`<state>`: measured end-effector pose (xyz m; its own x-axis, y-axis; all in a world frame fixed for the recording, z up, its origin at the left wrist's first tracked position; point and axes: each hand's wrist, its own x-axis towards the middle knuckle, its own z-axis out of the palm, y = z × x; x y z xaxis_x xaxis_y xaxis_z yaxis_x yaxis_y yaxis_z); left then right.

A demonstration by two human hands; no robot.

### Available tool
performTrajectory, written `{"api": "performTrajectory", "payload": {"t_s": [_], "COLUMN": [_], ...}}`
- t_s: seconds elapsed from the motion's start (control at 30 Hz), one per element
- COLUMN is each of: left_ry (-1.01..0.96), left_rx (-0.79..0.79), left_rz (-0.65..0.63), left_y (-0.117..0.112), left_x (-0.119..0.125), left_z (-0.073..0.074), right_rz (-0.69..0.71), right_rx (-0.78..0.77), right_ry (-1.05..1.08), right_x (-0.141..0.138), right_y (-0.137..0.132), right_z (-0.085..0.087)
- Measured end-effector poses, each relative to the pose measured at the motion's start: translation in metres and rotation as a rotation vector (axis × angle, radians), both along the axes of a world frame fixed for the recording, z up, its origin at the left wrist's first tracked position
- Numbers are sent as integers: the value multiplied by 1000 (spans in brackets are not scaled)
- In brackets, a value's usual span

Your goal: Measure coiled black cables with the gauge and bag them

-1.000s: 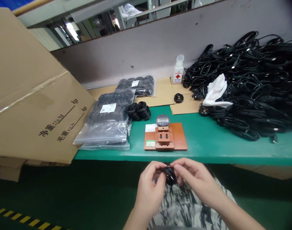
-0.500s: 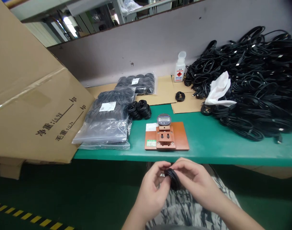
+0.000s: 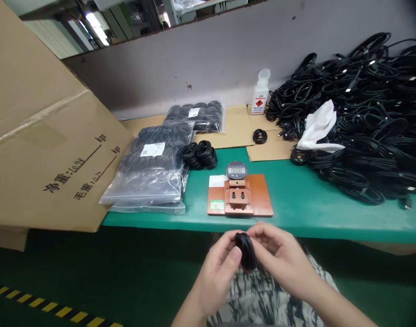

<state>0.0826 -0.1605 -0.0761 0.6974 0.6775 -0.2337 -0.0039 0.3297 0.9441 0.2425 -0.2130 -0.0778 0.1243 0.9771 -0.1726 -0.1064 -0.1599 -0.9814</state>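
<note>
A small coil of black cable (image 3: 246, 251) is held between my two hands, over my lap and just off the table's front edge. My left hand (image 3: 217, 271) grips the coil from the left, its thumb pressed on the near side. From the right, my right hand (image 3: 282, 258) closes on the same coil with thumb and fingers; some of its fingertips are hidden behind the cable. Just beyond the hands, a brown fixture with a round digital gauge (image 3: 237, 170) lies on the green table (image 3: 289, 200).
Several tangled black cables (image 3: 361, 122) are heaped at the right, with a white cloth (image 3: 318, 127) on them. Bagged coils (image 3: 160, 159), loose coils (image 3: 199, 154) and a cardboard box (image 3: 81, 168) are at the left. A white bottle (image 3: 260, 96) and a single coil (image 3: 260, 136) stand farther back.
The coil has turned slightly in my hands, so more of its side shows. My left thumb has shifted on it. The view has moved a little.
</note>
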Motion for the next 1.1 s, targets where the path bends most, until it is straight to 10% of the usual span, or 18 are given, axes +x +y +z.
{"api": "performTrajectory", "payload": {"t_s": [0.23, 0.6, 1.1], "left_ry": [22, 269, 214], "left_rx": [-69, 368, 242], "left_rz": [73, 14, 421], "left_y": [-4, -18, -19], "left_x": [5, 0, 17], "left_z": [-9, -22, -26], "right_rz": [-9, -55, -132], "right_rx": [-21, -20, 12], "right_ry": [20, -156, -148], "right_x": [0, -3, -16], "right_y": [0, 1, -1], "right_z": [2, -1, -8]}}
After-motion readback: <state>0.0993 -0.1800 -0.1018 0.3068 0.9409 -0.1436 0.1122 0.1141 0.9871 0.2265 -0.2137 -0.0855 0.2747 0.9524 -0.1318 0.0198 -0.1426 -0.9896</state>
